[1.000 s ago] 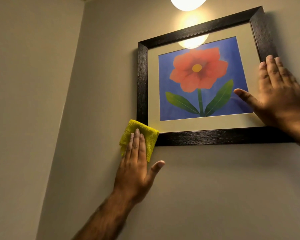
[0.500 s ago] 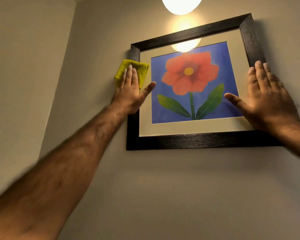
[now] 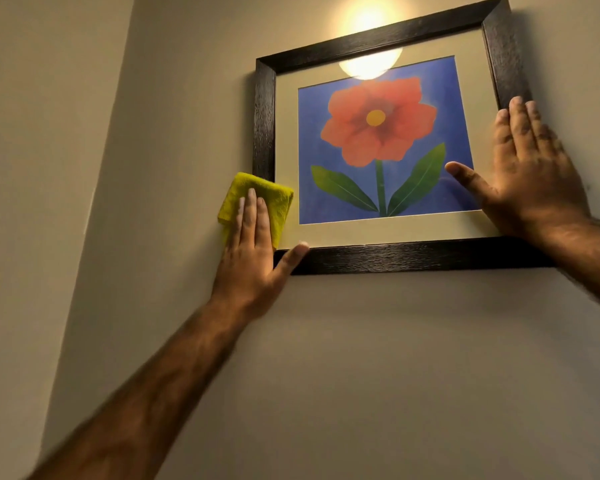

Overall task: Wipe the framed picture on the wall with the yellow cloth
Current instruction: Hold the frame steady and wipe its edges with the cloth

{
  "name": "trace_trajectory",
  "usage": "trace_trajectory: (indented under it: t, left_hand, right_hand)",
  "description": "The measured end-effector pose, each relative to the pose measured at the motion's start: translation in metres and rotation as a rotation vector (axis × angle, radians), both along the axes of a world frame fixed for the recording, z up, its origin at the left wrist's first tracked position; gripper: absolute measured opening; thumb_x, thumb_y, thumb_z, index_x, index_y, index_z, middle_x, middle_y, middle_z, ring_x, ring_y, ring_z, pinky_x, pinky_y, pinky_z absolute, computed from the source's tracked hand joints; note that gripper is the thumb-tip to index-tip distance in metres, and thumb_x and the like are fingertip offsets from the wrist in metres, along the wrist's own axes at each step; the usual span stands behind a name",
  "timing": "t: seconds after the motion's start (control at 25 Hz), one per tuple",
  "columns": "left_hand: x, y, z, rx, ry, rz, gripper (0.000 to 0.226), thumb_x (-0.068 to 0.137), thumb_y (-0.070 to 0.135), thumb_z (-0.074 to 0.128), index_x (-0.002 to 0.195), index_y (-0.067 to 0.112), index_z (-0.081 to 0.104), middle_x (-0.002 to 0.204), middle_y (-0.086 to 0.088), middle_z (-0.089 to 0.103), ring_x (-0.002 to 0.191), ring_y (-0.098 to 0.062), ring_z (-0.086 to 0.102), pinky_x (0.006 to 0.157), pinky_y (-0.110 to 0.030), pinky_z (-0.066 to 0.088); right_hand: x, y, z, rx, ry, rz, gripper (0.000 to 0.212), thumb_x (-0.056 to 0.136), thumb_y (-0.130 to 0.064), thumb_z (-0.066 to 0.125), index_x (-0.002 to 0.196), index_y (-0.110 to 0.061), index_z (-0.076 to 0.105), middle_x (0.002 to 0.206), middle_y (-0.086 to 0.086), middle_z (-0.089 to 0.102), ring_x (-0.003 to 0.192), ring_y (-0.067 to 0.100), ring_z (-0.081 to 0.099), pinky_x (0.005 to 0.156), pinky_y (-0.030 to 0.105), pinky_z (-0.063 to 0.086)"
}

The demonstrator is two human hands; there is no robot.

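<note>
The framed picture [image 3: 395, 258] hangs on the wall: a dark wooden frame, a cream mat, a red flower on blue. My left hand [image 3: 253, 251] lies flat on the folded yellow cloth [image 3: 278, 199] and presses it against the frame's lower left side, near the bottom corner. The thumb reaches onto the bottom rail. My right hand [image 3: 530, 181] rests flat with fingers spread on the frame's right side, covering the lower right part; its thumb lies on the glass.
The beige wall [image 3: 361, 358] surrounds the frame. An inside corner with a second wall [image 3: 42, 168] runs to the left. A lamp glows just above the frame [image 3: 371, 15] and reflects in the glass near the top.
My left hand with the cloth went up the frame's left side to the top corner, then came back down to the lower left. My right hand stayed on the right side.
</note>
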State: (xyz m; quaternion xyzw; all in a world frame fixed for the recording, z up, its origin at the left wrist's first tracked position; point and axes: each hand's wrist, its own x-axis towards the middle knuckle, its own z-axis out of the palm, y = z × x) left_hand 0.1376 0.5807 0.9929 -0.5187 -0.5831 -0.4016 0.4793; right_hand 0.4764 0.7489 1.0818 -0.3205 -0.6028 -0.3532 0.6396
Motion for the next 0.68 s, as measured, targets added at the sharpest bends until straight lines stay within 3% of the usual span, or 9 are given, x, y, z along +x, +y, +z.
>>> trace_trajectory:
  t: [0.12,0.2,0.28,0.4,0.48,0.6,0.68]
  left_hand:
    - [0.002,-0.011,-0.032,-0.037,-0.022,-0.059,0.103,0.085,0.083,0.004,0.162,0.014,0.005,0.172,-0.002,-0.006,0.158,-0.015,-0.006,0.128,-0.034,0.004]
    - [0.003,-0.025,-0.019,0.034,-0.041,-0.106,0.086,0.096,0.070,0.019,0.154,0.011,0.037,0.167,-0.008,0.028,0.154,-0.022,0.026,0.125,-0.033,0.023]
    - [0.000,-0.040,0.011,0.149,0.014,-0.096,0.051,0.100,0.046,0.049,0.129,0.008,0.069,0.139,-0.012,0.065,0.126,-0.028,0.061,0.108,-0.033,0.046]
    - [-0.003,-0.057,0.052,0.094,-0.021,-0.051,0.019,0.087,0.029,0.075,0.099,0.015,0.081,0.101,-0.009,0.079,0.088,-0.026,0.072,0.082,-0.033,0.058]
    - [-0.003,-0.062,0.069,0.032,-0.078,-0.020,0.020,0.077,0.032,0.084,0.094,0.022,0.080,0.097,-0.007,0.078,0.086,-0.023,0.070,0.076,-0.031,0.056]
    - [-0.008,-0.062,0.083,0.005,-0.104,-0.001,0.052,0.071,0.035,0.088,0.116,0.021,0.068,0.123,-0.009,0.068,0.110,-0.026,0.063,0.087,-0.035,0.052]
    - [-0.013,-0.062,0.087,-0.062,-0.193,-0.021,0.061,0.073,0.038,0.086,0.126,0.018,0.064,0.127,-0.010,0.068,0.111,-0.026,0.063,0.087,-0.033,0.051]
  right_hand:
    - [0.000,0.002,0.000,0.012,0.007,0.010,0.110,0.088,-0.084,0.018,0.160,-0.001,0.012,0.170,0.019,0.008,0.159,0.031,0.010,0.126,0.043,0.010]
    - [0.000,0.004,0.000,0.014,0.007,0.015,0.110,0.088,-0.084,0.018,0.160,0.000,0.013,0.170,0.019,0.009,0.158,0.032,0.010,0.126,0.044,0.011]
    - [0.000,0.003,0.001,0.021,0.012,0.025,0.110,0.089,-0.084,0.019,0.159,0.000,0.014,0.170,0.019,0.009,0.158,0.032,0.010,0.126,0.045,0.011]
    - [0.000,0.002,0.000,0.023,0.010,0.023,0.110,0.088,-0.084,0.018,0.159,0.000,0.014,0.170,0.020,0.010,0.158,0.032,0.011,0.126,0.045,0.012]
    - [0.000,0.002,-0.001,0.016,0.010,0.016,0.110,0.088,-0.084,0.017,0.160,0.000,0.013,0.170,0.019,0.009,0.158,0.032,0.010,0.126,0.044,0.011]
    - [0.000,0.001,0.000,0.007,0.004,0.018,0.110,0.088,-0.084,0.018,0.160,-0.001,0.012,0.170,0.018,0.008,0.159,0.031,0.009,0.126,0.043,0.010]
    - [-0.001,0.000,0.000,0.002,-0.004,0.021,0.109,0.089,-0.083,0.019,0.160,-0.001,0.011,0.171,0.017,0.007,0.159,0.030,0.008,0.127,0.043,0.009]
